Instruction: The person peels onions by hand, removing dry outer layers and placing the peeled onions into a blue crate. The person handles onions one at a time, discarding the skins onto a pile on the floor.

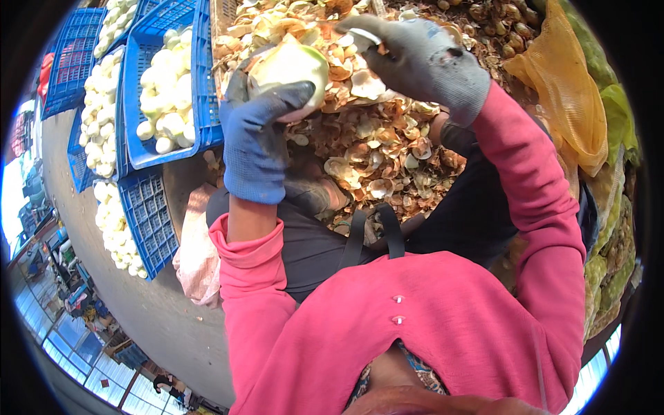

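My left hand [264,124], in a blue work glove with a dark palm, holds a large, mostly peeled onion [293,72]. Its pale surface shows, with brownish skin at the upper left edge. Right of the onion and apart from it, my right hand [420,59] wears a grey glove with a small hole on its back. Its fingers are bent around a small pale object [364,37], which may be a short blade or a piece of onion; I cannot tell which. Onion skins [381,161] lie in a thick heap beneath both hands and between the legs.
A blue plastic crate [207,104] of peeled onions stands left of my left hand, with more filled crates beyond it. Unpeeled onions [513,39] lie at the upper right. An orange mesh sack [570,98] hangs at the right, and a pinkish sack [197,259] lies by the left knee.
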Motion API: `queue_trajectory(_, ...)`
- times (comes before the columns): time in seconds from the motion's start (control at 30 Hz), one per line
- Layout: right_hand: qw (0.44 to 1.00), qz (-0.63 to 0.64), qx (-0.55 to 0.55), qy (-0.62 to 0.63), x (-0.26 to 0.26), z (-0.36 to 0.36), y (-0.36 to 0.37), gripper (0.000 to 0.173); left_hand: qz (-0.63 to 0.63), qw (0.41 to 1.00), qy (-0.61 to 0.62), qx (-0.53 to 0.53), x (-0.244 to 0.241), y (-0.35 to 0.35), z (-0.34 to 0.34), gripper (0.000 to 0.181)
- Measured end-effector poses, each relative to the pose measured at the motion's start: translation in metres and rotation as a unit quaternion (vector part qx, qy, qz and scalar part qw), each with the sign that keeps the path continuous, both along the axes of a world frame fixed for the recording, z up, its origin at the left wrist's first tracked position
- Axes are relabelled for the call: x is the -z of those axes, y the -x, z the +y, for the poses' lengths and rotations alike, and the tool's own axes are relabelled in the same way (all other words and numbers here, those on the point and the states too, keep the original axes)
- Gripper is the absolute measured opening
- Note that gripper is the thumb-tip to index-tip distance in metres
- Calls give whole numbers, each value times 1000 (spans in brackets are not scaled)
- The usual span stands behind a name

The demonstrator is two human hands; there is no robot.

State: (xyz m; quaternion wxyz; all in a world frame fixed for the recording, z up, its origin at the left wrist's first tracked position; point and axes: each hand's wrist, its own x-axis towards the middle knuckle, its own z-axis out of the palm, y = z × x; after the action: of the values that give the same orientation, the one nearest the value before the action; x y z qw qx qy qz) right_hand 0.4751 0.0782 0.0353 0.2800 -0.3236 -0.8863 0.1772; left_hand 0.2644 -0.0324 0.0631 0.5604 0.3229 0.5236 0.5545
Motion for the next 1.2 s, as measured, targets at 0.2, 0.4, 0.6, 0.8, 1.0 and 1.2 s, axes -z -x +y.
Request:
queue_trajectory(0.2, 985, -74, -155, 7, -6, -19, 10, 90, -79, 996, 32, 7, 7, -2, 2, 75)
queue_trajectory(0.4, 974, -180, -131, 44, -21, -19, 6, 75, -72, 994, 71, 32, 5, -7, 7, 76)
queue_trajectory(0.6, 968, -204, -114, 93, -33, -16, 12, 37, -81, 990, 109, 33, 10, -12, 2, 76)
queue_trajectory(0.8, 969, -150, -74, 185, -26, -13, 4, 41, -55, 992, 104, 40, 18, -13, 7, 79)
queue_trajectory(1.0, 933, -49, -13, 356, -34, -16, 12, 27, 21, 998, 17, 57, 23, -8, 4, 94)
queue_trajectory(1.2, 932, 118, -29, 341, -29, -21, 12, 32, -47, 997, -4, 59, 8, -5, 8, 98)
